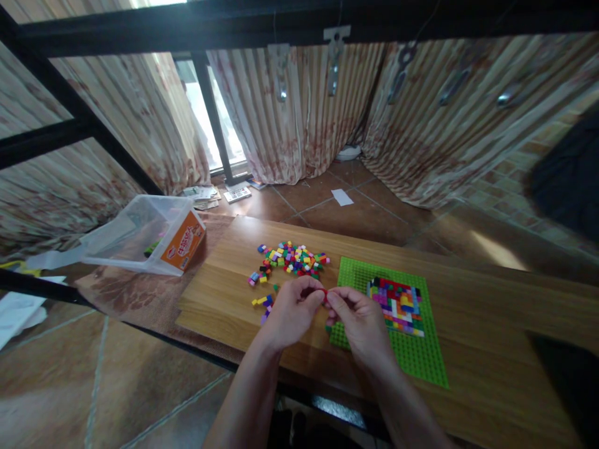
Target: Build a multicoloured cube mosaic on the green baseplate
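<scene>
Between my two hands is a small red building brick (pixel 324 295), pinched by the fingertips of both. My left hand (pixel 296 308) comes in beside the heap of loose colored bricks (pixel 299 259) and is closed on the red brick. My right hand (pixel 358 315) is closed on it from the other side, over the left edge of the green baseplate (pixel 433 349). On that baseplate sits a block of joined multicolored bricks (pixel 397 305). My fingers hide most of the red brick, so its exact shape cannot be made out.
A clear plastic bin (pixel 135 234) with an orange label stands left of the wooden board (pixel 219 274). A few bricks (pixel 262 301) lie near my left hand. A dark flat object (pixel 564 368) is at the right. Metal clips (pixel 333 62) hang from a black bar above.
</scene>
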